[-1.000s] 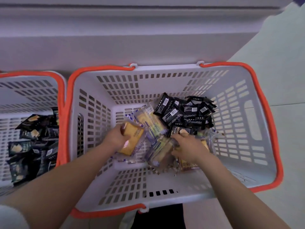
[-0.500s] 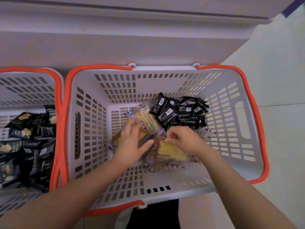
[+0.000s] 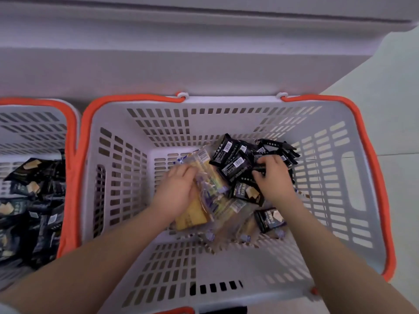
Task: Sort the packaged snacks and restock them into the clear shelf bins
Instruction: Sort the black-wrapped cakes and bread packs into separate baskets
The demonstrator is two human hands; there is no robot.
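Head view: left hand [image 3: 179, 191] clasps clear-wrapped yellow snacks [image 3: 192, 217] in the basket [image 3: 353, 177]; right hand [image 3: 273, 177], beside it, curls onto black packets [image 3: 235, 164]. Both kinds look light, crinkly and slippery, the contents probably crushable; best pinched across the flat middle.

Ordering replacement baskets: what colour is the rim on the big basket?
Orange rim on a white slotted basket, head view.

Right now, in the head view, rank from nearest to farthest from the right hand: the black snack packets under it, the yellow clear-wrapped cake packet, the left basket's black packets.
1. Black snack packets, under right hand.
2. Yellow clear-wrapped cake packet, left of it.
3. Left basket's black packets, far left.
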